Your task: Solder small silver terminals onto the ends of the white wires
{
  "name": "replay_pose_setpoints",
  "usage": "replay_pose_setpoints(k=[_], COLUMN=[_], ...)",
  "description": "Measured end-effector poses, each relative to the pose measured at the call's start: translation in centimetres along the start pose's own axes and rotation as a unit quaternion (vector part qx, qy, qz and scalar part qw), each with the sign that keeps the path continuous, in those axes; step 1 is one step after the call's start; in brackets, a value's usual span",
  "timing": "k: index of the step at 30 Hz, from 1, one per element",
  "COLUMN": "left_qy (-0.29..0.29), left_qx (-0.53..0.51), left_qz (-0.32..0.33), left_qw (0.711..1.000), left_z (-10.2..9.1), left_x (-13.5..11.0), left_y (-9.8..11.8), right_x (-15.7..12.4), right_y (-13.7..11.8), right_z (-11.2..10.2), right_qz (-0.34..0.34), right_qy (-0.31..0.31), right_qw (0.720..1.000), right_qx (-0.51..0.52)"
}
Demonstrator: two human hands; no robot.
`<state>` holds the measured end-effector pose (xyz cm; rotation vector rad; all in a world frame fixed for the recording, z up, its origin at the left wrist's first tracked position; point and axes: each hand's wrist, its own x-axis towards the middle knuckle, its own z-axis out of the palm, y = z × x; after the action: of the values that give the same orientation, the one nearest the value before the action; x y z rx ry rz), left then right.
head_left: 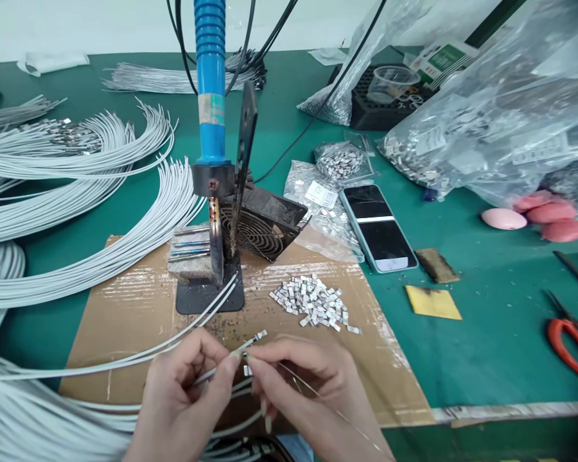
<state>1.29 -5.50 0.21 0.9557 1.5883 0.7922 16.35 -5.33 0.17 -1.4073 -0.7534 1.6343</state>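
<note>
My left hand (187,391) is closed round a light grey cable (245,346), pinching it near its end. A small silvery connector (260,335) shows at that end, just beyond the fingertips. Close beside it, my right hand (313,382) pinches a tiny metal connector (245,355) between thumb and forefinger. A thin solder wire (334,410) also runs from these fingers back across the hand. Ahead stands a soldering iron with a blue handle (210,70), upright in its stand. Two more cable ends (221,298) rest on the stand's black base (192,301).
Loose connectors (313,301) lie heaped on the cardboard (130,321). Bundles of grey cable (101,256) fill the left. Behind the iron is a small fan (264,221). To the right are a phone (378,228), a yellow sponge (432,301), red-handled scissors (571,340) and plastic bags (501,122).
</note>
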Motion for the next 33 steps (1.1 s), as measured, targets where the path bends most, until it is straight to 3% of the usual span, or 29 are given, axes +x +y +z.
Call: replay_pose_setpoints(k=[5,8,10,12,15,17,20,23,27,30,33], left_qy=[0.014,0.009,-0.005,-0.013,-0.014,-0.014,-0.009,-0.006,0.003,0.011,0.015], left_qx=[0.020,-0.020,-0.084,-0.136,-0.148,-0.141,-0.133,-0.122,-0.097,-0.082,-0.071], left_qz=[0.054,0.047,0.012,-0.023,-0.050,-0.056,-0.058,-0.058,-0.044,-0.036,-0.040], left_qw=[0.998,0.999,0.996,0.990,0.988,0.988,0.989,0.991,0.994,0.996,0.997], left_z=[0.3,0.8,1.0,1.1,0.8,0.6,0.5,0.5,0.7,0.6,0.5], left_x=[0.0,0.0,0.0,0.1,0.4,0.6,0.7,0.7,0.7,0.7,0.9], left_y=[-1.4,-1.8,-1.6,-1.1,-0.4,-0.1,0.1,0.1,0.4,0.8,1.1], right_x=[-0.2,-0.2,-0.2,0.0,0.5,0.9,1.4,1.5,1.3,1.2,1.2], right_y=[0.9,2.9,4.2,5.2,5.4,4.7,3.2,2.0,1.4,1.3,1.1], right_z=[0.7,1.6,1.9,1.9,0.7,-0.5,-2.1,-2.9,-3.0,-2.9,-2.6], right_qz=[0.021,0.015,-0.044,-0.159,-0.334,-0.402,-0.452,-0.451,-0.418,-0.360,-0.283], right_qy=[0.048,0.081,0.110,0.123,0.089,0.038,-0.038,-0.074,-0.091,-0.084,-0.015], right_qw=[0.997,0.991,0.989,0.980,0.926,0.886,0.840,0.819,0.838,0.886,0.938], right_qx=[0.051,0.102,0.084,0.002,-0.151,-0.226,-0.299,-0.346,-0.338,-0.282,-0.199])
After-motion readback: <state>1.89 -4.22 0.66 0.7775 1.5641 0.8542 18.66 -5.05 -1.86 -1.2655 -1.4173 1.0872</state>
